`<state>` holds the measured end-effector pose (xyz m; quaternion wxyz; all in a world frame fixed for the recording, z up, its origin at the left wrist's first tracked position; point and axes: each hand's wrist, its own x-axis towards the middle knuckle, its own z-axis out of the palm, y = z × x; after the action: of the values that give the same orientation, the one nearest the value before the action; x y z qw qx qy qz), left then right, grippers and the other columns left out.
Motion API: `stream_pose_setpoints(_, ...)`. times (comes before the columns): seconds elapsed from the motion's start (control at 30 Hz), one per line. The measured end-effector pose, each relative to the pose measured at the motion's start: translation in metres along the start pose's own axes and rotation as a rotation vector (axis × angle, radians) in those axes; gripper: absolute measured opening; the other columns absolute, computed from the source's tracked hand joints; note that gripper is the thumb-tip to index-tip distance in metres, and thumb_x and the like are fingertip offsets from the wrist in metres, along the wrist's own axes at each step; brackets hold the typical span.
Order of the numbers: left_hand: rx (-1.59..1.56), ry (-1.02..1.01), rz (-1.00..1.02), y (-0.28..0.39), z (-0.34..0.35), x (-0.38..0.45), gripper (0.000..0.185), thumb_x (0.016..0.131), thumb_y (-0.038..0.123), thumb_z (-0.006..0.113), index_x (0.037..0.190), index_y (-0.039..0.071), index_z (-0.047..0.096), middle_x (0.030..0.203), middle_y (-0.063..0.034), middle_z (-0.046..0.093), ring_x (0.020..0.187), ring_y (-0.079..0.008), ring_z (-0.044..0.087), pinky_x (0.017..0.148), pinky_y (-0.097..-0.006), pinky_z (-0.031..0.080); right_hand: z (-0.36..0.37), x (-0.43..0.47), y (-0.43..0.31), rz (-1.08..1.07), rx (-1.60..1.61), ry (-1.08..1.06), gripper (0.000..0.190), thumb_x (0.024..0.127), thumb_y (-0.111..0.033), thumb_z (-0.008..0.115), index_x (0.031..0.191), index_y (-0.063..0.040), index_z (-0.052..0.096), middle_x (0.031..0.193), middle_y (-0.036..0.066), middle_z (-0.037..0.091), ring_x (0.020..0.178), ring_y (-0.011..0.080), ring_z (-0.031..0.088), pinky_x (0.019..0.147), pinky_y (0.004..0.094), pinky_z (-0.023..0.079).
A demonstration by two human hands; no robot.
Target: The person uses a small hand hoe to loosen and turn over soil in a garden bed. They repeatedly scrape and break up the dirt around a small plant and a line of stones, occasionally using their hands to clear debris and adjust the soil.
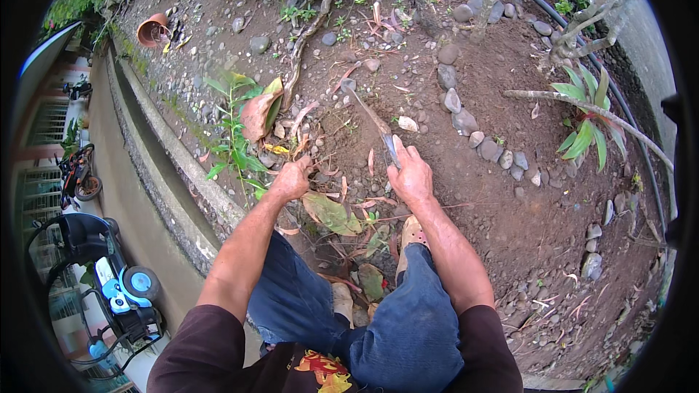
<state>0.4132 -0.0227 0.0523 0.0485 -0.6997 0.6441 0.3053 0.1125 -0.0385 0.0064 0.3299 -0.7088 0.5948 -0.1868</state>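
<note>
My right hand (pixel 412 174) is closed around a long, narrow, knife-like tool (pixel 375 119), whose soil-stained blade points forward and left over the bare soil. Its far tip is near a grey stone (pixel 348 84). To the left, my left hand (pixel 293 179) is curled into a fist just above dry leaf litter. Thin twigs show by its fingers, but I cannot tell whether it grips them. A leafy green plant (pixel 236 144) stands beside that hand, and a large curled brown leaf (pixel 261 112) lies beyond it. Between my forearms lies a broad greenish-brown leaf (pixel 332 213).
A line of stones (pixel 464 121) curves across the soil on the right, near a green-leaved plant (pixel 587 114). Exposed roots (pixel 306 43) run ahead. A tipped plant pot (pixel 152 30) lies far left. A concrete gutter (pixel 158 158) borders the bed; a blue-and-black vehicle (pixel 117 289) stands beyond.
</note>
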Motion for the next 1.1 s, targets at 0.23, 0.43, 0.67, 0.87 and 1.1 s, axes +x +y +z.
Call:
stream_pose_setpoints(0.23,0.312,0.069,-0.064,-0.073,-0.069,-0.007,0.026,0.083,0.003,0.049,0.106,0.003,0.059,0.093,-0.0303,0.065,0.09,-0.0467,0.064,0.079,-0.0527,0.052,-0.02,0.006,-0.002,-0.035,-0.043,-0.361,0.066,0.078,-0.014,0.059,0.142,-0.007,0.044,0.117,0.021,0.061,0.106,0.0385,0.062,0.092,0.0465,0.051)
stream_pose_setpoints(0.43,0.391,0.142,-0.068,0.0,-0.046,0.04,0.029,0.083,0.026,0.062,0.105,0.009,0.068,0.095,-0.0221,0.07,0.092,-0.0385,0.068,0.082,-0.0514,0.052,-0.025,-0.028,0.004,0.022,0.016,-0.417,0.066,0.077,-0.018,0.064,0.141,-0.012,0.048,0.126,0.024,0.06,0.112,0.0379,0.061,0.097,0.0444,0.049)
stream_pose_setpoints(0.67,0.421,0.31,-0.067,0.09,0.02,0.088,0.035,0.085,0.033,0.064,0.111,0.01,0.068,0.121,-0.0153,0.06,0.118,-0.034,0.051,0.098,-0.0536,0.039,-0.044,-0.054,0.015,0.129,0.156,-0.135,0.068,0.073,-0.017,0.064,0.139,-0.007,0.049,0.117,0.024,0.062,0.103,0.0404,0.063,0.093,0.0451,0.051)
stream_pose_setpoints(0.87,0.517,0.316,-0.056,0.079,0.032,0.103,0.022,0.084,0.021,0.06,0.101,0.011,0.07,0.116,-0.009,0.062,0.114,-0.0295,0.052,0.092,-0.0528,0.036,-0.07,-0.027,0.006,0.079,0.278,0.196,0.065,0.073,-0.013,0.061,0.137,-0.005,0.05,0.096,0.021,0.061,0.09,0.0402,0.063,0.08,0.0464,0.052)
stream_pose_setpoints(1.1,0.244,-0.077,0.146,0.061,0.01,0.114,0.027,0.09,0.021,0.052,0.106,0.005,0.066,0.111,-0.0205,0.064,0.106,-0.0363,0.059,0.091,-0.0453,0.044,-0.028,0.009,-0.009,0.068,0.132,0.197,0.069,0.077,-0.013,0.061,0.143,-0.007,0.042,0.103,0.02,0.06,0.09,0.0393,0.064,0.08,0.0482,0.053)
